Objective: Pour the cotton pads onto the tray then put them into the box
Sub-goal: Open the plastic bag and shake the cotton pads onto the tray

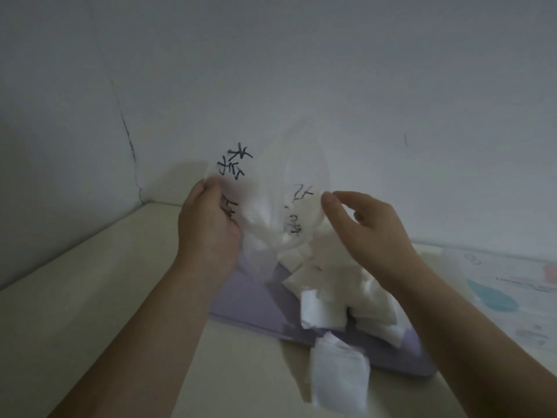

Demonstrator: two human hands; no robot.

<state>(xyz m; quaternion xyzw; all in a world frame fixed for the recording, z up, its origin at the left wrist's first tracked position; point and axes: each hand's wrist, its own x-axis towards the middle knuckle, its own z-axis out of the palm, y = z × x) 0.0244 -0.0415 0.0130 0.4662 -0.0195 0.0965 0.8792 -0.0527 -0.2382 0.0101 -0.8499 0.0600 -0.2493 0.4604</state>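
A clear plastic bag [271, 182] with black handwriting is held upside down over a lilac tray [256, 306]. My left hand [208, 227] grips the bag's left side. My right hand [367, 230] is at its right side, thumb and fingers bent; whether it pinches the plastic is unclear. White cotton pads [328, 285] lie heaped on the tray below the bag's mouth, and a few remain inside the bag. Some pads [337, 375] have spilled over the tray's near edge onto the table.
The tray sits on a pale table [99, 297] that meets the white wall at the back and left. A white box or sheet with teal and pink printing [512, 297] lies to the right of the tray, partly behind my right forearm.
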